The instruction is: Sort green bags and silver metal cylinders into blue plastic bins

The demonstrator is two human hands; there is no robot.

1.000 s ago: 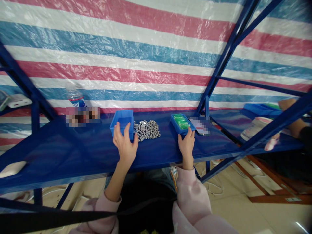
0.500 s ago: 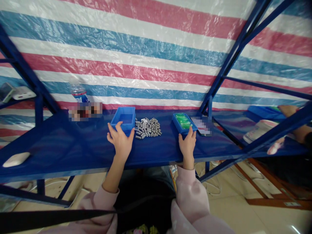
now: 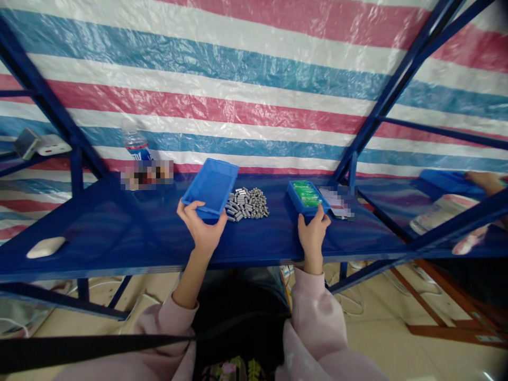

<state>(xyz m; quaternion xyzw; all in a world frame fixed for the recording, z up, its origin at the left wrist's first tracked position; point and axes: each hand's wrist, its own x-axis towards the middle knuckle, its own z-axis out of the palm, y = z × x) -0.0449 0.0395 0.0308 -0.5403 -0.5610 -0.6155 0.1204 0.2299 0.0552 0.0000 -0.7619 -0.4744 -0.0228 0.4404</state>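
Observation:
My left hand [image 3: 204,225] grips the near end of an empty blue plastic bin [image 3: 212,185], fingers over its rim at the left and thumb at the right corner. That bin is tilted, its far end raised and its inside facing me. Just right of it lies a heap of small silvery metal cylinders [image 3: 248,203], longer ones on the left and shorter ones on the right. My right hand [image 3: 313,233] is closed round the near end of a smaller blue bin [image 3: 293,200], which rests on the table. Green plastic-looking packets [image 3: 305,193] fill that bin; their exact kind is unclear.
On the blue table [image 3: 151,233] stand a plastic bottle [image 3: 137,148] at the back left and a white mouse-like object [image 3: 45,247] at front left. Papers [image 3: 337,203] lie beside the right bin. Blue frame bars slant at both sides. Another person's hand [image 3: 480,180] touches a blue bin far right.
My left hand has lifted and tilted the empty bin, its far end now higher. My right hand stays at the packet bin. The whole view has shifted slightly.

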